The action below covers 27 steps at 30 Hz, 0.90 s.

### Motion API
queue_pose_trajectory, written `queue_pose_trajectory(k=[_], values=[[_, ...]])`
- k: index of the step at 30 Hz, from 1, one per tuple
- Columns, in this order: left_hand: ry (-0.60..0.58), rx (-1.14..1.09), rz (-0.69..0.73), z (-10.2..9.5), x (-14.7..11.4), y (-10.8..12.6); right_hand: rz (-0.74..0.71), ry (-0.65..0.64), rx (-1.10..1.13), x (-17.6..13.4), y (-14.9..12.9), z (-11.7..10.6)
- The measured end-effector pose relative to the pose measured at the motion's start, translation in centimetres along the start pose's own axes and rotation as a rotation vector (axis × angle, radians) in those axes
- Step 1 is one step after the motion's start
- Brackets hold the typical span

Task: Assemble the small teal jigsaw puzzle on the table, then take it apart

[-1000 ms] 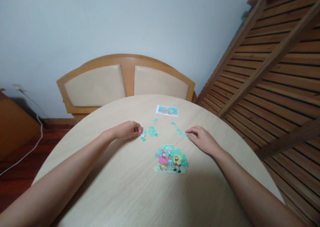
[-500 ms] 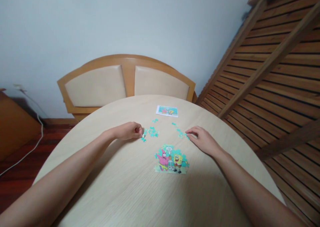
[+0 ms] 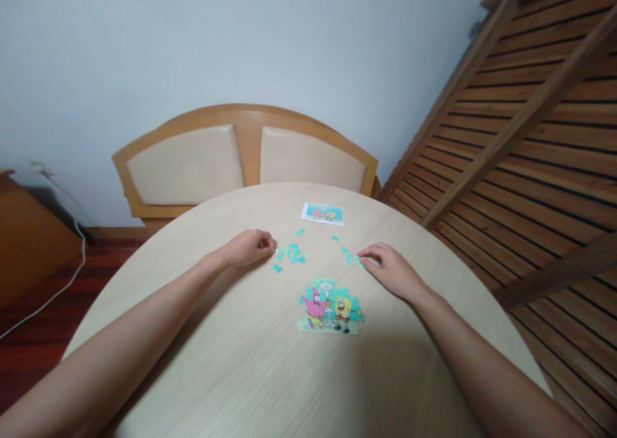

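My left hand [image 3: 251, 248] is closed in a pinch at the left side of the loose pieces, with a small pale puzzle piece at its fingertips. Just right of it lies a cluster of loose turquoise puzzle pieces [image 3: 293, 253], and one puzzle piece [image 3: 277, 268] sits apart below. My right hand [image 3: 388, 270] rests on the table, thumb and forefinger closed on a small turquoise puzzle piece [image 3: 358, 258] beside a line of others. Nearer to me, between the hands, lies a partly joined jigsaw puzzle [image 3: 331, 306] showing a pink, a pale and a yellow cartoon figure.
A printed picture sheet [image 3: 322, 214] of the same figures lies towards the far side of the round wooden table [image 3: 231, 354]. Behind the table stands a padded headboard [image 3: 250, 146] against the wall. Wooden slats [image 3: 520, 130] lean on the right.
My left hand has moved slightly away from me with its pinched piece, leaving the lower loose piece uncovered. My right hand has stayed put.
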<state>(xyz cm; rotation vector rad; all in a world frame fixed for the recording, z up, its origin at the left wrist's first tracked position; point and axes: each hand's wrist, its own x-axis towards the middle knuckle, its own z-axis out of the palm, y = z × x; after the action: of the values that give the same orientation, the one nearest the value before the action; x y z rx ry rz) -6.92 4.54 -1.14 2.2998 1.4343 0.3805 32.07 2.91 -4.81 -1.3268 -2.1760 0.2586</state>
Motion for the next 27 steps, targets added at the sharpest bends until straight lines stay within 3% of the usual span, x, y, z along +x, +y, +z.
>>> queue_pose_trajectory(k=[7, 20, 23, 27], values=[[0.07, 0.038, 0.165, 1.1, 0.3, 0.8, -0.007, -0.001, -0.013, -0.1, -0.1, 0.0], [0.086, 0.005, 0.178, 2.3, 0.6, 1.2, -0.065, -0.037, -0.005, -0.1, -1.2, 0.4], [0.077, 0.043, 0.176, 1.8, 0.4, 1.5, -0.058, -0.034, 0.023, 0.0, -1.4, 0.1], [-0.036, 0.094, 0.123, 0.2, -0.4, 1.1, 0.018, 0.026, 0.026, -0.1, -1.1, -0.3]])
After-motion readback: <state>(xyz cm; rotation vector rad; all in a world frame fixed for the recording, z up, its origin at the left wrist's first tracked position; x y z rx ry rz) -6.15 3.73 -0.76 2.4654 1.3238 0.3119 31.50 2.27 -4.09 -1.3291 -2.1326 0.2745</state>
